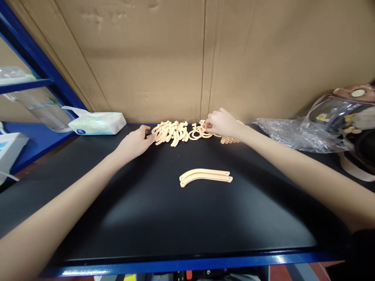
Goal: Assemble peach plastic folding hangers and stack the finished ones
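Strips (pixel 205 176), two of them, pale and bent at one end, lie side by side out in the middle of the black tabletop (pixel 175 226), curved ends to the left, neither hand on them. Rest of the pale stuff is up at the back, by the cardboard (pixel 140 58): a heap of short curved pieces (pixel 170 132), then some rings (pixel 202 135) just right of it, then a few small bits (pixel 229 139) lined up past those.

Left hand (pixel 140 139) is at the left edge of the curved pieces, thumb and fingers apart, thumb right up by the heap. Can't tell if it's actually touching. Right hand (pixel 219 123) is over the rings with the fingers bent down into them, and honestly I can't tell whether they're pinched on one.

Other junk around: tissue pack (pixel 98 123) at the back left, clear jug (pixel 47 109) behind it on the blue shelf (pixel 38 140), and over on the right a crinkly plastic bag (pixel 301 134) next to a clear bottle (pixel 334 113) with a brown top.
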The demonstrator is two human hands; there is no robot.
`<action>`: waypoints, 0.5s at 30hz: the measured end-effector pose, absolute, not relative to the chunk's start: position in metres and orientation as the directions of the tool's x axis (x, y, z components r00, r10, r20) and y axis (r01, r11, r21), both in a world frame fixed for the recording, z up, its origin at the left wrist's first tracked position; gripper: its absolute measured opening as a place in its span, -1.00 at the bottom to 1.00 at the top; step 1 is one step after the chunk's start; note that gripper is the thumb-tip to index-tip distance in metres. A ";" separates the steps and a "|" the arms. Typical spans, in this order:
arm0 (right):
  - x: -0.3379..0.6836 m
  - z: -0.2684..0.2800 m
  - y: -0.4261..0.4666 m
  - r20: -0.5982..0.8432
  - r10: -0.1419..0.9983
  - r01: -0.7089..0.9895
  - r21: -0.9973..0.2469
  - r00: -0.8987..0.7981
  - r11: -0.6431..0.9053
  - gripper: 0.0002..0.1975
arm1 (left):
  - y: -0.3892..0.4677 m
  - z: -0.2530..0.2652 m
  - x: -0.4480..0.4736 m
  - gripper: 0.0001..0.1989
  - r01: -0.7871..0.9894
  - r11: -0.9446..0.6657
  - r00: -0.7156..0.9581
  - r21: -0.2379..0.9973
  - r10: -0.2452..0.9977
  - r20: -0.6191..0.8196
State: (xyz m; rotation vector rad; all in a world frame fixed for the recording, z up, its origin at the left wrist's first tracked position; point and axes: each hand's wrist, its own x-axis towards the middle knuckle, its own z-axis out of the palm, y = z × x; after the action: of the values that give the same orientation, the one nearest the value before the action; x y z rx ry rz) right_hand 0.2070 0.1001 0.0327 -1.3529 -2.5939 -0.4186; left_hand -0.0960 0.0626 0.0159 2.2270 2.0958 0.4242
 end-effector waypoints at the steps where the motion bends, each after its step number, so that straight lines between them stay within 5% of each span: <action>1: 0.206 0.032 0.100 0.302 0.774 0.830 0.162 -0.557 0.534 -0.81 | 0.062 0.017 -0.095 -0.43 0.971 -0.078 0.043 0.225 0.987 0.156; 15: 0.214 0.043 0.036 0.449 0.736 0.835 0.041 -0.506 0.549 -0.83 | 0.059 0.019 -0.094 -0.48 0.974 -0.122 0.094 0.193 0.984 0.150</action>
State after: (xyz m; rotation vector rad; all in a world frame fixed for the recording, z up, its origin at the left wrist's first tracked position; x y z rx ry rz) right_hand 0.2143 0.0360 0.0431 -1.2835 -2.4075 -0.3565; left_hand -0.0944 0.0592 0.0192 2.2904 2.0518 0.3749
